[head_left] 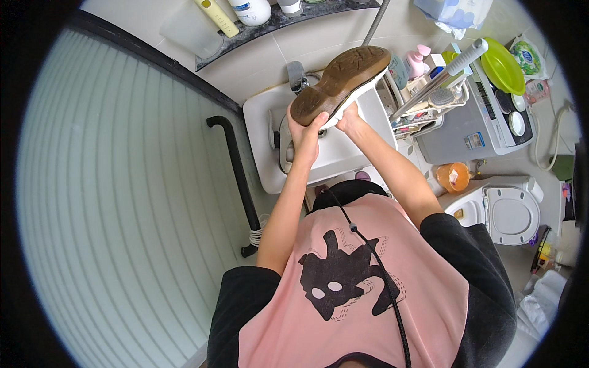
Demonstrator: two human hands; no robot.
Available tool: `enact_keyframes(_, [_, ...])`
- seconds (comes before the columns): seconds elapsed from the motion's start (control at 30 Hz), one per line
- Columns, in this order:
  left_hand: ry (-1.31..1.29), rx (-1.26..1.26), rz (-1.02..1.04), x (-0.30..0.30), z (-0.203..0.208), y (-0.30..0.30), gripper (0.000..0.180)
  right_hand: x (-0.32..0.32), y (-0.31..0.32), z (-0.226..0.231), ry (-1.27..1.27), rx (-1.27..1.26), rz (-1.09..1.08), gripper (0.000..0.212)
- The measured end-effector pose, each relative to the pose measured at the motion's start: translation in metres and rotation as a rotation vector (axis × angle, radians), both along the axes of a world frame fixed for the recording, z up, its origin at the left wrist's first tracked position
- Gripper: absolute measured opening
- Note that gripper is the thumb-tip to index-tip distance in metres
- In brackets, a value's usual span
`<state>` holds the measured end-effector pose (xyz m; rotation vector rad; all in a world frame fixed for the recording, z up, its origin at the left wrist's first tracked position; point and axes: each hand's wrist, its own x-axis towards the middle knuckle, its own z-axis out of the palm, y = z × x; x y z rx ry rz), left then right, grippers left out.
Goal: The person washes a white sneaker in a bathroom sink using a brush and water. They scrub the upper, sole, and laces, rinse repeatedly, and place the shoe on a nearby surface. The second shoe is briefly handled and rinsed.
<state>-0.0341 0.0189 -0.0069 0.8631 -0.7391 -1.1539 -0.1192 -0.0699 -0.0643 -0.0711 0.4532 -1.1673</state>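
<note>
A shoe (339, 83) is held up over the white washbasin (264, 165), its brown sole turned toward me and its white side edge showing below. Fingers of my left hand (305, 134) wrap the heel end, the thumb lying on the edge of the sole. From underneath, my right hand (350, 118) grips the white side near the middle; most of its fingers are hidden behind the shoe. The metal faucet (297, 76) stands just behind the heel. In the basin's left part lies a grey and white item (287, 147), partly covered by my left hand.
A dark shelf (276, 30) with bottles runs along the wall behind the basin. Right of it stand a crowded rack (438, 101), a grey washing machine (454, 135), an orange bin (453, 176) and a toilet (512, 214). A ribbed glass door (123, 184) with a black handle (236, 172) is at left.
</note>
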Motion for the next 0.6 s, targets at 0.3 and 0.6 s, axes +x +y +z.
enact_keyframes(0.3, [-0.027,0.001,-0.011,0.003,-0.006,-0.001,0.059,0.0,0.01,0.013,0.081,0.064,-0.042,0.032])
enact_keyframes(0.6, [0.041,0.007,-0.013,0.005,-0.01,0.003,0.06,0.001,0.016,0.008,0.14,0.034,-0.066,0.036])
